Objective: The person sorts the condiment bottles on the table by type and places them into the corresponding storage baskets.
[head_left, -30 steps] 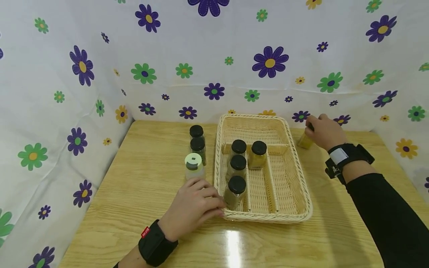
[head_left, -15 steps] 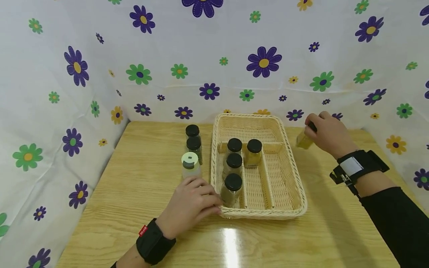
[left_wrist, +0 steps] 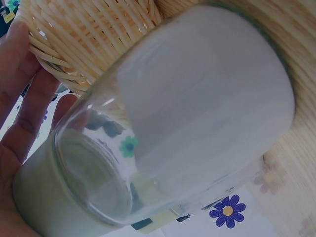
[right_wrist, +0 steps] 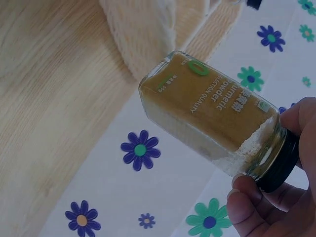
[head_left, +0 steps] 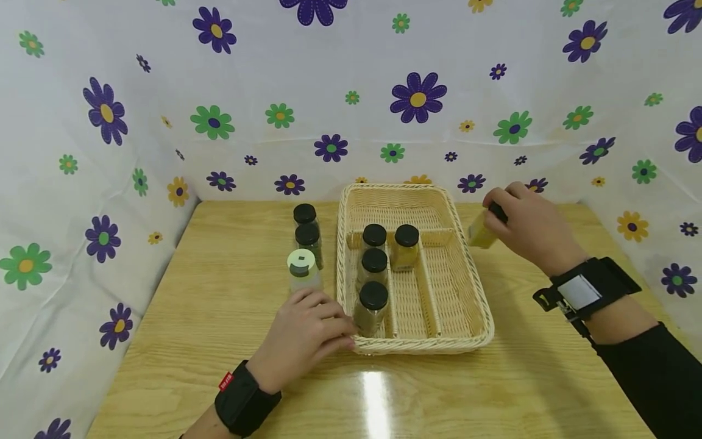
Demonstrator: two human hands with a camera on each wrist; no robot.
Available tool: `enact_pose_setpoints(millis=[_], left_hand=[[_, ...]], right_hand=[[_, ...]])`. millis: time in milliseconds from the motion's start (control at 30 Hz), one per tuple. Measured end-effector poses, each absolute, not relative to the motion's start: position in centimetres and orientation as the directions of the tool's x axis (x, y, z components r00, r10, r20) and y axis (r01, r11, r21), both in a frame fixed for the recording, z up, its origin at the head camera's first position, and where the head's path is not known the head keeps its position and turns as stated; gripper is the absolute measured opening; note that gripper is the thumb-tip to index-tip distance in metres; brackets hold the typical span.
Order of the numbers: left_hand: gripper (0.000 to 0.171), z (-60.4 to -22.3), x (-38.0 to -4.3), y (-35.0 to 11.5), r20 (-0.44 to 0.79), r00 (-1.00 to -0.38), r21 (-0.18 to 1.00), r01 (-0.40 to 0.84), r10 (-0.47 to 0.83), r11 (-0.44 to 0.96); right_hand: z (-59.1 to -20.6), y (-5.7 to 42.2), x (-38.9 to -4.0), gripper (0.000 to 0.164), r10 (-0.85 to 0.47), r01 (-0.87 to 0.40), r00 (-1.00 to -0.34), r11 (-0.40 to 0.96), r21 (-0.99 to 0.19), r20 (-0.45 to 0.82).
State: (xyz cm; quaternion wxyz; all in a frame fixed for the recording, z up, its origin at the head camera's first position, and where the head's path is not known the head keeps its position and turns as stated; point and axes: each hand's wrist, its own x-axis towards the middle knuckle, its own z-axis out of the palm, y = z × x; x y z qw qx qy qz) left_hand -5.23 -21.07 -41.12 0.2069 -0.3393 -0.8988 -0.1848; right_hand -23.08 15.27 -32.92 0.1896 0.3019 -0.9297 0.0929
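Note:
My right hand (head_left: 534,228) pinches a glass spice jar (right_wrist: 207,108) by its black lid. The jar's label reads turmeric powder, and it hangs tilted, bottom toward the basket's right side. A wicker basket (head_left: 422,347) with compartments sits mid-table. With thumb and fingers, my left hand (head_left: 304,332) grips its near left corner. Three black-lidded jars (head_left: 373,297) line the basket's left compartment; a yellow-filled jar (head_left: 406,250) stands in the middle one. Close beyond my left hand is a clear jar (left_wrist: 207,94) with a pale green lid.
Left of the basket, two dark-lidded jars (head_left: 308,238) stand behind the pale-lidded one on the wooden table (head_left: 236,256). A white flowered cloth (head_left: 351,116) hangs along the back and sides. The basket's back and right compartments hold no jars.
My right hand has lifted the turmeric jar from the table at the basket's right and brought it slightly toward the basket. My left hand keeps its hold on the corner. The view has shifted a little.

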Motion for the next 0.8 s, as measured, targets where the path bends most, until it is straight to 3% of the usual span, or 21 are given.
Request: enact_pose_setpoints(millis=[800], left_hand=[[0.011, -41.1, -5.3, -21.1, 0.490, -0.689, 0.199, 0.685, 0.535, 0.701]], right_hand=[[-33.1, 10.1, -18.7, 0.020, -0.667, -0.776, -0.577, 0.627, -0.063, 0.472]])
